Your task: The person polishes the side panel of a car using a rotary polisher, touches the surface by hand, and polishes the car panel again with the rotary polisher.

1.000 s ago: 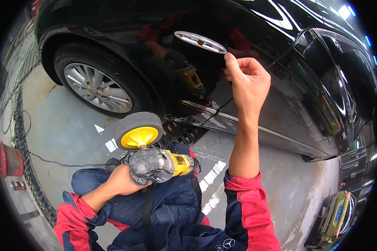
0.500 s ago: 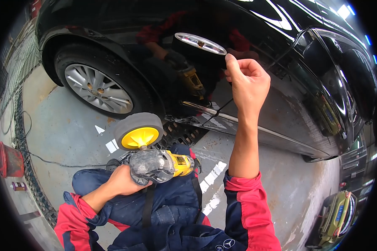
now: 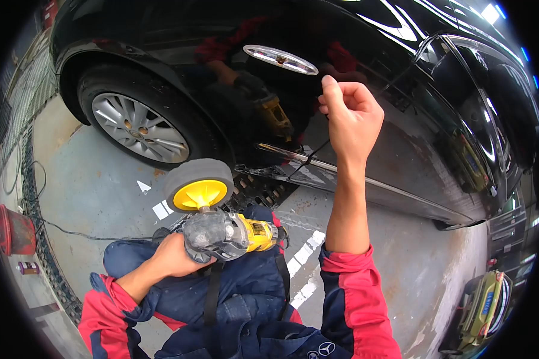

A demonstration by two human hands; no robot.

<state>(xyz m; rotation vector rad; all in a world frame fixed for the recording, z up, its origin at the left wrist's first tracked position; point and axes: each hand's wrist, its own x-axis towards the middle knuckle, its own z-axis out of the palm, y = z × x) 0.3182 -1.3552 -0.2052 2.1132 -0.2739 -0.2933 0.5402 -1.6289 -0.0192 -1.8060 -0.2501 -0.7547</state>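
My left hand [image 3: 176, 256] grips the yellow and grey polisher [image 3: 224, 235] by its head, low over my lap. The polisher's round dark grey pad, with a yellow backing [image 3: 199, 194], faces up towards the car. My right hand [image 3: 353, 119] is raised near the black car panel [image 3: 179, 36], its thumb and index fingertips pressed together and the other fingers curled. Whether something small is between those fingertips I cannot make out. Just left of the fingertips, a clear oval side lamp [image 3: 280, 60] sits on the panel.
A wheel with a silver rim [image 3: 139, 127] is at the left. Further left are a red bucket [image 3: 15, 230], a small purple can [image 3: 27, 268] and a cable [image 3: 90, 236] on the floor. A yellow-green car [image 3: 482, 308] stands at the lower right.
The side lamp appears slightly further left and up, and a small gap now shows between it and my right fingertips. My left hand still holds the polisher in nearly the same place.
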